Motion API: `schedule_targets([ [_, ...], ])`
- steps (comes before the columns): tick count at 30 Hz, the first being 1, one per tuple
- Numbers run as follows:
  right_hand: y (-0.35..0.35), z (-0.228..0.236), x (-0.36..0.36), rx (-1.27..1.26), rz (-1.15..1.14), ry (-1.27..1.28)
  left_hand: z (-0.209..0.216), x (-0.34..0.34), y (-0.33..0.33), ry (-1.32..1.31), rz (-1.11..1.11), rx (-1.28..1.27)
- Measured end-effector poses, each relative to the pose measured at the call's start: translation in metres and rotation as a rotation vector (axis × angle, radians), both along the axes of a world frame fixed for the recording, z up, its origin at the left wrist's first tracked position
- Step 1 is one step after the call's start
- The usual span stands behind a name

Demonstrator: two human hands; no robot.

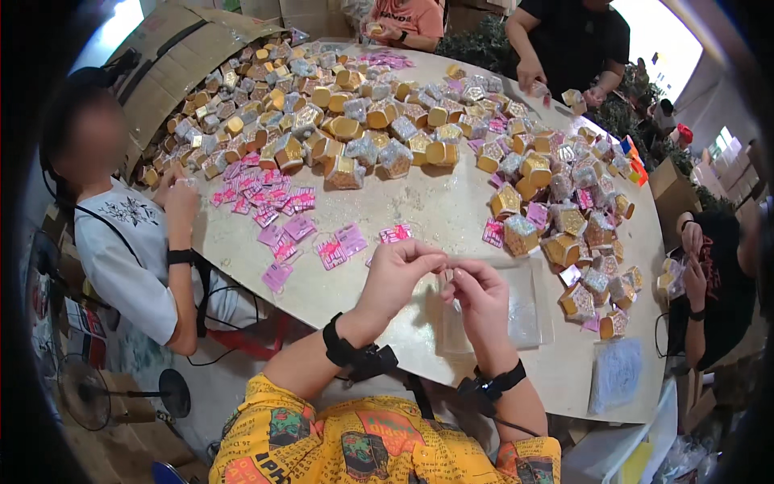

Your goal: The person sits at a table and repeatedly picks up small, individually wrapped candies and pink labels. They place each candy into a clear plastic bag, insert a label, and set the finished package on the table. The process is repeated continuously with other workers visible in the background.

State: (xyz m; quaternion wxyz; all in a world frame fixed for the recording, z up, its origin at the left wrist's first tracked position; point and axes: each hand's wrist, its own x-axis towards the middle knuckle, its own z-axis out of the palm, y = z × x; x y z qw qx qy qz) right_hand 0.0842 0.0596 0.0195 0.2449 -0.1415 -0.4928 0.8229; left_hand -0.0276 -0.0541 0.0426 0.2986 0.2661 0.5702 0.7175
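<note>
Over the near part of the table, my left hand [400, 270] and my right hand [481, 295] almost meet at the fingertips. Both are closed in a pinch; what lies between the fingers is too small to make out. Beneath my right hand lies a flat clear plastic bag [526, 316]. Pink printed tags [351, 239] are scattered just left of my left hand, some with thin loops. Beyond my hands spreads a big heap of small gold and silver glittery ornaments [442, 153], and more of them [520, 234] run down the right side.
A stack of clear plastic bags [617, 375] lies near the table's right edge. Cardboard [173, 68] borders the heap at far left. A person in a white shirt [129, 250] works at left; others stand across and at right. A fan [85, 391] stands at lower left.
</note>
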Motion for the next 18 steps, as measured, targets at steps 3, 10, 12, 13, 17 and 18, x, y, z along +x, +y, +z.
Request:
schedule_targets([
  [3,0.006,-0.003,0.004,-0.027,0.039,0.031,0.002,0.004,0.0,0.093,0.0,-0.035],
  [10,0.001,-0.005,0.003,0.072,0.033,0.149,0.008,0.007,0.001,-0.006,-0.039,-0.034],
  [12,0.0,-0.004,0.007,-0.028,-0.016,0.112,0.009,0.013,0.002,0.013,-0.064,-0.027],
  [13,0.0,-0.002,0.01,-0.069,-0.022,0.105,0.011,0.014,0.003,0.023,-0.074,-0.023],
  [17,0.007,0.003,0.022,-0.12,0.007,0.111,0.025,0.004,0.002,1.033,-0.102,-0.006],
  [18,0.009,0.004,0.024,-0.096,0.019,0.101,0.031,-0.001,0.002,1.209,-0.137,0.002],
])
